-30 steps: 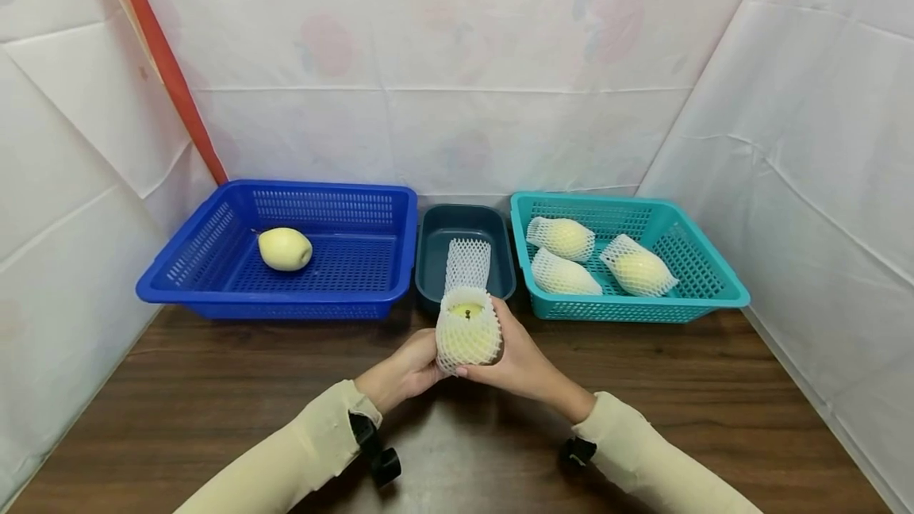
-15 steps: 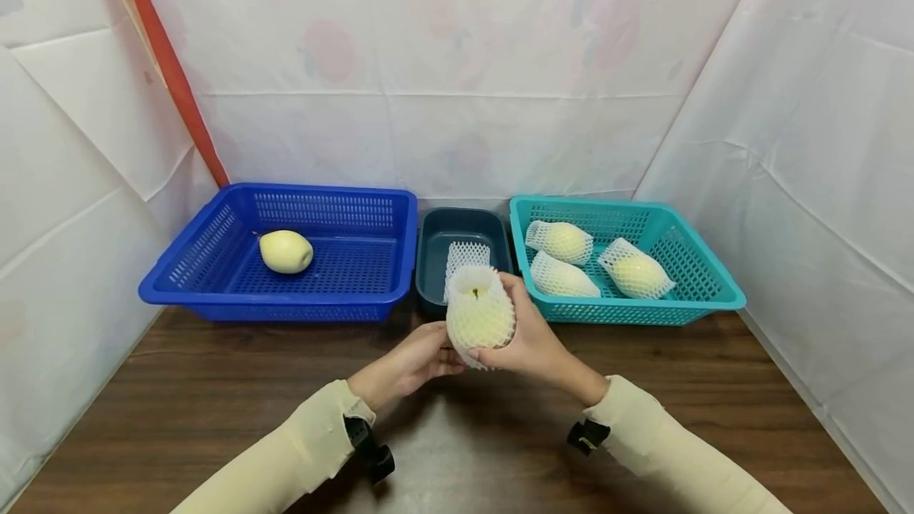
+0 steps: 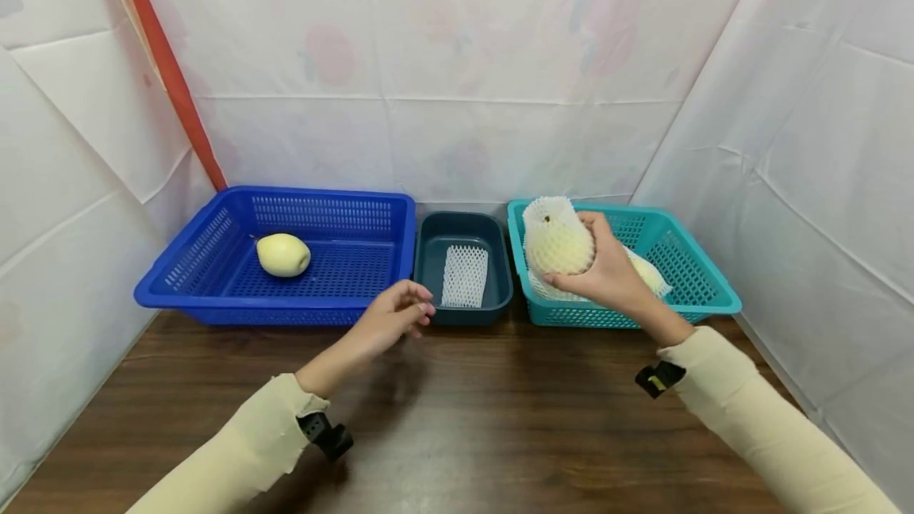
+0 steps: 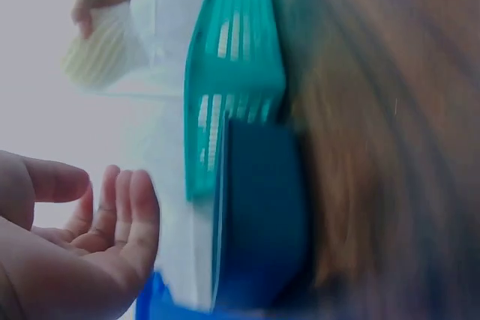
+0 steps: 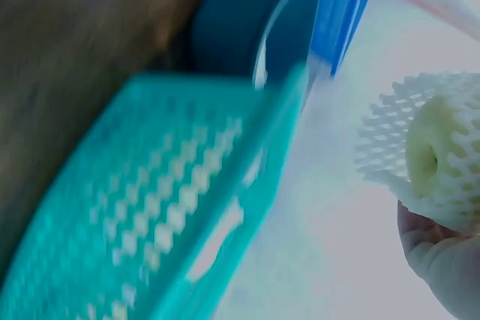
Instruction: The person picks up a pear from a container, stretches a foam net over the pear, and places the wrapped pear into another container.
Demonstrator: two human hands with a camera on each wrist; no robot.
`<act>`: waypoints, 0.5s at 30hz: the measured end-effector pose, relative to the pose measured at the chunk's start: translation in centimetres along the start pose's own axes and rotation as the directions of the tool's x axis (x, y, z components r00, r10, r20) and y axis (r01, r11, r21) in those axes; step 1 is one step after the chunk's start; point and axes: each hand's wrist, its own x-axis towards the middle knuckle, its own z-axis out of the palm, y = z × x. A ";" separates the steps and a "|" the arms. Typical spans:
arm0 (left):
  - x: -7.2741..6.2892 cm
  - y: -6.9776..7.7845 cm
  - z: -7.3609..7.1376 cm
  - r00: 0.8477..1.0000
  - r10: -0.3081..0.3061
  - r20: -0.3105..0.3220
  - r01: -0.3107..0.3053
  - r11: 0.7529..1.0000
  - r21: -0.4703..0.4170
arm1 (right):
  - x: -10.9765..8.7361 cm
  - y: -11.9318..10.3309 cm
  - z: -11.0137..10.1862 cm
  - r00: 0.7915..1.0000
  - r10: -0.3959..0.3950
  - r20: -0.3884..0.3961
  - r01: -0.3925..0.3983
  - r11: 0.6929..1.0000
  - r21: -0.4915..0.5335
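My right hand (image 3: 610, 272) grips a pale yellow pear (image 3: 560, 248) wrapped in a white foam net, above the left part of the turquoise basket (image 3: 703, 276). In the right wrist view the foam net (image 5: 386, 136) stands out past the end of the pear (image 5: 426, 159). My left hand (image 3: 385, 320) holds nothing; its fingers are loosely bent in front of the blue basket's right corner. A flat white foam net (image 3: 466, 276) lies in the dark teal tray (image 3: 426, 260). One bare pear (image 3: 283, 255) lies in the blue basket (image 3: 286, 302).
Net-wrapped pears, one of them (image 3: 646, 272) partly visible, lie in the turquoise basket, mostly hidden behind my right hand. Both baskets and the tray stand in a row at the back of the dark wooden table (image 3: 457, 435). White cloth (image 3: 457, 62) hangs behind and at both sides.
The right hand has carried the net-wrapped pear from the middle, up and right, over the turquoise basket. The left hand has let go of it and moved left.
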 end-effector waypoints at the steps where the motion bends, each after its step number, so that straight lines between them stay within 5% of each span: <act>1: 0.1 0.1 -0.5 0.999 0.034 -0.018 -0.033 0.999 0.034 | 0.2 0.3 -0.7 1.000 0.007 0.003 -0.007 0.999 -0.031; 5: 0.4 0.1 -2.5 0.987 0.139 -0.084 -0.120 0.972 0.204 | 0.7 1.5 -2.9 0.999 0.039 0.018 -0.036 0.990 -0.137; 8: 0.6 -0.1 -3.7 0.976 0.193 -0.106 -0.143 0.922 0.360 | 1.0 2.7 -4.2 0.998 0.067 0.019 -0.062 0.979 -0.194; 12: 0.7 -0.7 -4.9 0.966 0.240 -0.102 -0.134 0.793 0.594 | 1.1 4.7 -5.4 0.993 0.119 0.004 -0.114 0.958 -0.262; 15: 0.8 -1.3 -5.4 0.965 0.252 -0.078 -0.114 0.666 0.738 | 0.9 6.2 -5.9 0.988 0.156 -0.007 -0.152 0.944 -0.293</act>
